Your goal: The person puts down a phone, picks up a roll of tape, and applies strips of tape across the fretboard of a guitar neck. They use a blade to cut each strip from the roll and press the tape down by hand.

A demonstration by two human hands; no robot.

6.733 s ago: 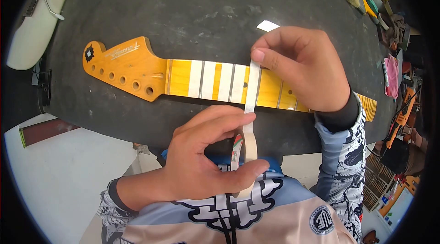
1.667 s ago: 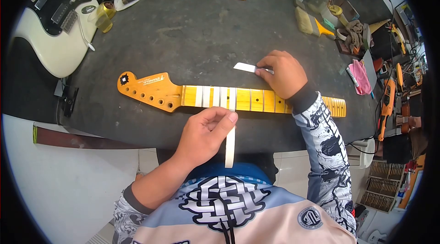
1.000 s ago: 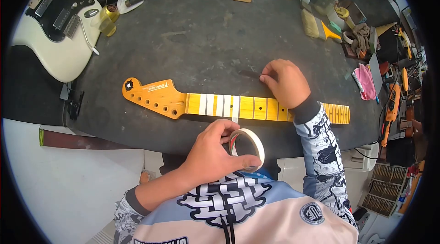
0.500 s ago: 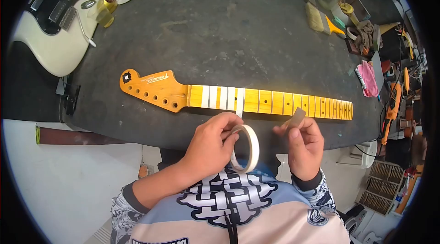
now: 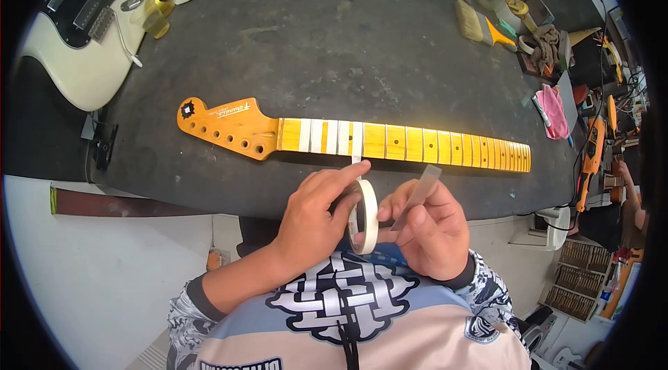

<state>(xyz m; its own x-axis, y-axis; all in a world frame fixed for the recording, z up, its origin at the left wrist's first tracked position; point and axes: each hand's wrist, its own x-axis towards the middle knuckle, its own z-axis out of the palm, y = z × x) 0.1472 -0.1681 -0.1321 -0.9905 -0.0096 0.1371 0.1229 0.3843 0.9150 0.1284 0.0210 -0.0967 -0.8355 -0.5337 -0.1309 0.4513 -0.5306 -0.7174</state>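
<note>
Left hand (image 5: 309, 204), curled, holds tape roll (image 5: 371, 220); right hand (image 5: 437, 239) loosely pinches a probable blade (image 5: 422, 193).

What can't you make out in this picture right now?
In the head view:
Tape roll: its left side, partly hidden by the left hand.
White guitar: upper part, cut off by the top edge.
Headstock: smaller lettering below the logo, too small to read.

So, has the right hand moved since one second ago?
Yes, it has pulled back: the right hand was reaching across the guitar neck; now it is on the neck's near side, beside the tape roll.
</note>
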